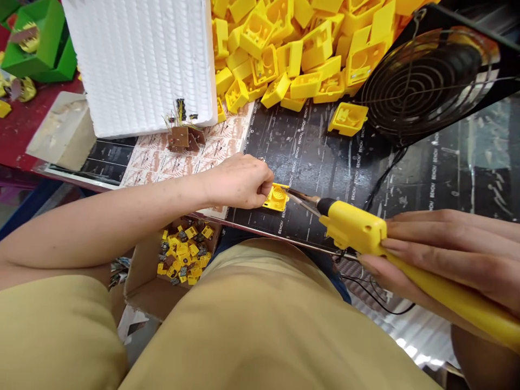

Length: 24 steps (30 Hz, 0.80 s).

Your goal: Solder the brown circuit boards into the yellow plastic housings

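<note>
My left hand is closed around a small yellow plastic housing and presses it onto the black mat near the table's front edge. My right hand grips a yellow soldering iron by its handle. The iron's metal tip touches the right side of the housing. What lies inside the housing is too small to make out.
A heap of yellow plastic housings fills the back of the table, one loose housing in front. A white foam block stands left, a brown circuit board before it. A black fan sits right. A cardboard box of finished parts lies below the table edge.
</note>
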### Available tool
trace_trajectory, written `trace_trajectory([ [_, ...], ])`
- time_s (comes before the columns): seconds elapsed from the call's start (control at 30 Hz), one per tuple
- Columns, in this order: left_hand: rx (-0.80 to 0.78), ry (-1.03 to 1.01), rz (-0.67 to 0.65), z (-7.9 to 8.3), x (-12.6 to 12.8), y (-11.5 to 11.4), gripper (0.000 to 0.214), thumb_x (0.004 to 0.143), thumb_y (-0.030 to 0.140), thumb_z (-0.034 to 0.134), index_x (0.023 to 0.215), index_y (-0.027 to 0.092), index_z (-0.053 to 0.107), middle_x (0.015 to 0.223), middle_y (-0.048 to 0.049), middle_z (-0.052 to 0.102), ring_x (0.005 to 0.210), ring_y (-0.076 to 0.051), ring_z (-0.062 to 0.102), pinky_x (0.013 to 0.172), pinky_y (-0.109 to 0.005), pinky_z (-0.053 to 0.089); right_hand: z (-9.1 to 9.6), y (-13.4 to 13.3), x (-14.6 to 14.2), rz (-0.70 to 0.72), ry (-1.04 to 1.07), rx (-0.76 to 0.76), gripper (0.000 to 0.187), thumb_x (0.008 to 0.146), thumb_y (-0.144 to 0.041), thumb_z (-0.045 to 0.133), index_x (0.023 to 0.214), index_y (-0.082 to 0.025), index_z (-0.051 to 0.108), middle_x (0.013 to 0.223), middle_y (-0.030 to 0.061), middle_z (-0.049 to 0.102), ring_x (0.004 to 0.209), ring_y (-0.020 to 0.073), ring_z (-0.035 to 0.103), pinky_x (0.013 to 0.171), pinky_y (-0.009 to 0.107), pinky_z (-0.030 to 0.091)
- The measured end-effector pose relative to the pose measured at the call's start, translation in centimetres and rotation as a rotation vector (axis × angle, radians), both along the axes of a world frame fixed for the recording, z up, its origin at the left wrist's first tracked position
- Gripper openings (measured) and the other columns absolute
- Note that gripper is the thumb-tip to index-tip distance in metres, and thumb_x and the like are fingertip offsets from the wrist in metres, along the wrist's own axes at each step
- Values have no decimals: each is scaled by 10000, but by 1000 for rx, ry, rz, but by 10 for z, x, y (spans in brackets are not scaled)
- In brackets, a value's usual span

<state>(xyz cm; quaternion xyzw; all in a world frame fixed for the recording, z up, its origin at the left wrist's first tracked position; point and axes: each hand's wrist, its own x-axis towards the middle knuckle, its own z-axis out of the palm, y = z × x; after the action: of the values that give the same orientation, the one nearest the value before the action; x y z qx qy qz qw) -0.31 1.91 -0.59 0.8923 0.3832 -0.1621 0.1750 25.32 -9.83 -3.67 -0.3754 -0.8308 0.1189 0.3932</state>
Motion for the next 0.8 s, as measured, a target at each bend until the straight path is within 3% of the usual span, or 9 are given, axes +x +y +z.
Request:
trace_trajectory([
  [0.1,-6,-128,70,11,-9,3,100,748,218,635,779,196,727,803,-12,706,785,-176,645,792,-297,470,-3,1,-1,-3,41,27,451,704,-129,828,1097,-253,645,868,17,697,736,162,680,643,270,585],
  [0.23,145,-423,321,20,-48,2,196,819,326,587,831,198,734,841,-8,718,813,-162,651,858,-293,476,-12,0,0,-100,27,59,668,736,-179,825,1344,-268,563,889,36,712,665,153,669,536,231,546],
  [0.3,165,-429,404,13,-70,-5,233,827,345,568,831,187,739,806,-17,720,781,-163,649,827,-295,487,-15,-1,0,-153,21,56,672,745,-201,823,1355,-296,557,881,27,713,630,139,656,507,222,526],
  [0.4,186,-391,429,-9,-91,-18,295,856,368,536,889,173,755,886,-58,740,837,-199,654,848,-352,495,-17,1,-2,-108,15,64,651,744,-172,820,1338,-275,575,825,19,699,621,112,642,513,186,513],
  [0.53,206,-586,466,-35,-82,-22,282,863,376,580,975,167,733,1112,-92,724,1040,-220,642,986,-394,455,-13,7,-10,-65,26,92,624,747,-137,806,1325,-222,589,799,37,679,633,114,644,505,179,505],
  [0.67,-53,-729,561,-37,-57,-14,172,825,298,629,867,152,710,911,-60,752,810,-156,668,776,-280,497,-5,8,-15,-31,-24,133,635,783,-160,782,1369,-222,547,762,42,670,613,127,641,496,187,512],
  [0.8,16,-543,330,-28,-43,-11,113,833,249,632,812,195,730,830,-6,756,824,-161,658,972,-385,398,1,8,-16,-49,-8,111,637,791,-147,771,1376,-239,539,756,40,670,589,125,632,472,179,503],
])
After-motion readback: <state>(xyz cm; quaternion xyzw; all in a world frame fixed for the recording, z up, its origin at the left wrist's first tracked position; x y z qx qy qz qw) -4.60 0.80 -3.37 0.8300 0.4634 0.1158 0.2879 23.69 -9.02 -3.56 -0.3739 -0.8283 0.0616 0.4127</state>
